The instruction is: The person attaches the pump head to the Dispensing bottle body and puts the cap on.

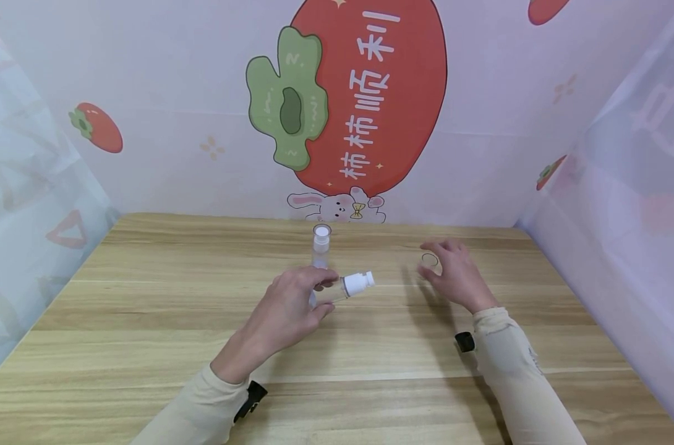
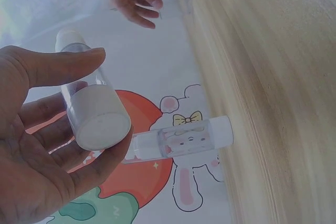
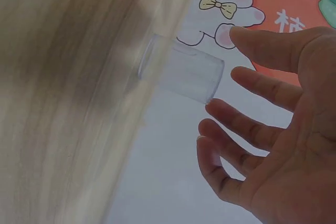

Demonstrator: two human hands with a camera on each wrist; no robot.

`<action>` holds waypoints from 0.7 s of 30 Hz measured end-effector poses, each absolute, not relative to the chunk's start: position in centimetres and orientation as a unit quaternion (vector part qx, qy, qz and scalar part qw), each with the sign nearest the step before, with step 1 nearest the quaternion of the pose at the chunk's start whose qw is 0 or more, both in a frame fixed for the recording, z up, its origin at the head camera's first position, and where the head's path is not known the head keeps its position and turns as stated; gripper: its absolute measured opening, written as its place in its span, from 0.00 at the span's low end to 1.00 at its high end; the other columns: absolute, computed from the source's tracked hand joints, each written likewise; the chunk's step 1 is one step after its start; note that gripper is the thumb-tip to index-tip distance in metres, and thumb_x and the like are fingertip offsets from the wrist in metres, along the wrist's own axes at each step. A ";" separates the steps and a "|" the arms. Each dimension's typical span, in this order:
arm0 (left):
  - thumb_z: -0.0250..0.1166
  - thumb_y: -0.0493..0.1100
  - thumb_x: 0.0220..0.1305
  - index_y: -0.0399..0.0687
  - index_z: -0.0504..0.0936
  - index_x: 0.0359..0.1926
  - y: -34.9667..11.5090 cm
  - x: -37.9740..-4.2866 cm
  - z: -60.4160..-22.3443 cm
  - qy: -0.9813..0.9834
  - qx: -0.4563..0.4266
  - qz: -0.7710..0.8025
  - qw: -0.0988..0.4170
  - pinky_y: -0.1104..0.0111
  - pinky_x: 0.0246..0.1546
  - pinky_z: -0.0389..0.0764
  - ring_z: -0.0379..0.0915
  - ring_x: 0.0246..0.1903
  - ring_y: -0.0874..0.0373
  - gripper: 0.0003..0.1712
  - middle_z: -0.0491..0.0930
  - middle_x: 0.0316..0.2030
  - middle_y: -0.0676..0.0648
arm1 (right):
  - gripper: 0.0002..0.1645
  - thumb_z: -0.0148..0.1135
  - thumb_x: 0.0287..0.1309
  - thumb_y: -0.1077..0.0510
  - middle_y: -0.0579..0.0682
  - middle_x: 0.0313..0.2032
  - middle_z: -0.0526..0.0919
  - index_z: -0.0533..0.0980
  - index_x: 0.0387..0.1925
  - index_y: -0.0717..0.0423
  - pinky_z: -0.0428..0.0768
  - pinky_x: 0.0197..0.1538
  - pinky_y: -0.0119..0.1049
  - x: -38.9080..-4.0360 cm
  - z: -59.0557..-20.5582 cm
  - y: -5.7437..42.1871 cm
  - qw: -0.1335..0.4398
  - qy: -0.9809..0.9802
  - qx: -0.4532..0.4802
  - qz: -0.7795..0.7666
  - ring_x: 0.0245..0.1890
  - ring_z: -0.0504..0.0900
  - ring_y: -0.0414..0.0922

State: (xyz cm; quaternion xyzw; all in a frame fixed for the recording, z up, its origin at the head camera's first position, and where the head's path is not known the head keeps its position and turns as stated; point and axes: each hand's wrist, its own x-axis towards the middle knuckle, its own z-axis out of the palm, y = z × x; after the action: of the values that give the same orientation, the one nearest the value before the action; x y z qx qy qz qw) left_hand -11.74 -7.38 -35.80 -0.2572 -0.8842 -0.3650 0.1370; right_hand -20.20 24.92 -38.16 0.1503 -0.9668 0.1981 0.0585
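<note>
In the head view my left hand (image 1: 288, 309) grips a small clear pump bottle (image 1: 355, 283), tilted so that its white pump top points right. The left wrist view shows its white base (image 2: 101, 121) between thumb and fingers. My right hand (image 1: 456, 272) is spread around the rim of a clear cap (image 3: 184, 70) standing on the table. Its fingers are loosely bent, and the fingertips are close to the cap's upper rim; whether one touches cannot be told. Just beyond the left hand, a second clear pump bottle (image 1: 321, 242) stands upright, its lower part hidden by that hand.
The wooden table (image 1: 164, 296) reaches back to a printed cloth wall (image 1: 192, 179) with persimmon and rabbit drawings. Cloth also hangs along the table's left and right sides. Both wrists carry small black devices.
</note>
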 end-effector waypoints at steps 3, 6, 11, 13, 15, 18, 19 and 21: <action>0.79 0.28 0.46 0.39 0.86 0.46 -7.4 -11.7 -35.8 -0.884 -0.257 -0.367 0.136 0.55 0.39 0.85 0.85 0.40 0.49 0.22 0.87 0.42 0.43 | 0.29 0.64 0.69 0.56 0.68 0.59 0.73 0.71 0.68 0.59 0.64 0.61 0.68 -20.2 -38.4 24.9 0.047 -0.969 0.149 0.193 0.61 0.65 0.68; 0.79 0.28 0.46 0.38 0.86 0.46 -7.4 -11.7 -35.8 -0.883 -0.259 -0.367 0.137 0.56 0.39 0.84 0.84 0.39 0.49 0.22 0.87 0.42 0.43 | 0.29 0.62 0.69 0.57 0.69 0.59 0.73 0.70 0.69 0.58 0.63 0.61 0.69 -20.2 -38.6 24.9 0.041 -0.970 0.150 0.188 0.60 0.65 0.69; 0.80 0.28 0.46 0.38 0.87 0.46 -7.4 -11.7 -35.8 -0.883 -0.261 -0.363 0.142 0.57 0.38 0.84 0.84 0.39 0.51 0.23 0.87 0.43 0.44 | 0.30 0.60 0.71 0.57 0.69 0.61 0.72 0.68 0.71 0.56 0.60 0.63 0.72 -20.2 -38.7 24.9 0.034 -0.973 0.151 0.173 0.63 0.63 0.70; 0.80 0.29 0.46 0.38 0.87 0.46 -7.4 -11.7 -35.8 -0.883 -0.261 -0.362 0.142 0.57 0.38 0.84 0.84 0.39 0.51 0.23 0.87 0.43 0.44 | 0.30 0.60 0.71 0.56 0.69 0.62 0.72 0.68 0.71 0.55 0.59 0.63 0.73 -20.2 -38.8 24.9 0.027 -0.974 0.150 0.166 0.64 0.62 0.70; 0.80 0.29 0.46 0.38 0.87 0.46 -7.4 -11.7 -35.8 -0.884 -0.260 -0.363 0.142 0.57 0.38 0.84 0.84 0.39 0.51 0.23 0.87 0.43 0.44 | 0.30 0.60 0.72 0.56 0.69 0.62 0.72 0.67 0.72 0.55 0.59 0.63 0.74 -20.2 -38.8 24.9 0.020 -0.976 0.150 0.158 0.65 0.62 0.70; 0.80 0.29 0.47 0.38 0.87 0.46 -7.4 -11.7 -35.8 -0.884 -0.259 -0.362 0.142 0.57 0.38 0.84 0.84 0.39 0.51 0.22 0.87 0.43 0.44 | 0.31 0.60 0.71 0.56 0.69 0.63 0.72 0.66 0.72 0.54 0.57 0.62 0.77 -20.2 -38.8 25.0 0.009 -0.978 0.148 0.150 0.65 0.61 0.72; 0.80 0.29 0.47 0.38 0.87 0.46 -7.4 -11.7 -35.8 -0.884 -0.259 -0.362 0.142 0.57 0.38 0.84 0.84 0.39 0.51 0.22 0.87 0.43 0.44 | 0.32 0.60 0.71 0.56 0.69 0.63 0.72 0.66 0.72 0.54 0.57 0.62 0.77 -20.3 -38.9 25.0 0.006 -0.978 0.147 0.148 0.65 0.62 0.72; 0.80 0.29 0.46 0.39 0.87 0.46 -7.4 -11.7 -35.8 -0.884 -0.259 -0.362 0.142 0.57 0.38 0.84 0.84 0.39 0.51 0.22 0.87 0.43 0.44 | 0.32 0.60 0.71 0.57 0.69 0.63 0.72 0.66 0.72 0.54 0.58 0.62 0.76 -20.3 -38.9 25.0 0.002 -0.979 0.145 0.144 0.65 0.63 0.72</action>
State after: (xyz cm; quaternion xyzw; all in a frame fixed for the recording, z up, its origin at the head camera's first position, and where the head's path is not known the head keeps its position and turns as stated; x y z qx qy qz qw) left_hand -11.68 -7.42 -35.84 -0.2587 -0.8842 -0.3620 0.1419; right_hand -20.26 25.00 -38.90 0.1450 -0.9789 0.1436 0.0024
